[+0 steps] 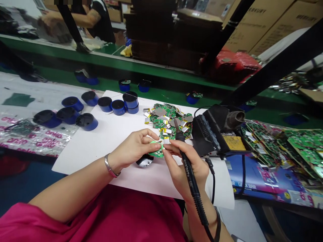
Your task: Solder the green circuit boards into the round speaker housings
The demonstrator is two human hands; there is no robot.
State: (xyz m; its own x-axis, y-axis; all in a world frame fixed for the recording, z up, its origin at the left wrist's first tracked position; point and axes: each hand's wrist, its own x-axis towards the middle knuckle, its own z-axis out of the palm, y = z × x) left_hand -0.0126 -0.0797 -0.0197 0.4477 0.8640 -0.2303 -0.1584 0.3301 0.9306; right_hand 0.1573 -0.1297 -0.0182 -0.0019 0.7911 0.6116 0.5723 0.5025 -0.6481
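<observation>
My left hand (137,148) pinches a small green circuit board (156,154) between thumb and fingers. My right hand (188,164) has a black soldering iron (188,171) lying across it, its tip pointing up and away over the board pile. The thumb and index finger of that hand also meet the board's right edge, where a small silvery battery (166,141) shows. Beneath the board, a round cup with a shiny rim (144,161) sits on the white sheet (121,132), partly hidden by my left hand. Just beyond my hands lies a pile of circuit boards (157,116) with batteries.
Several blue cylinders (87,121) stand at the left, more along the green belt (161,90). A soldering iron stand (214,127) with a yellow sponge (233,142) is at right, beside stacked board panels (262,144). Across the belt, a person's arm (85,20) shows.
</observation>
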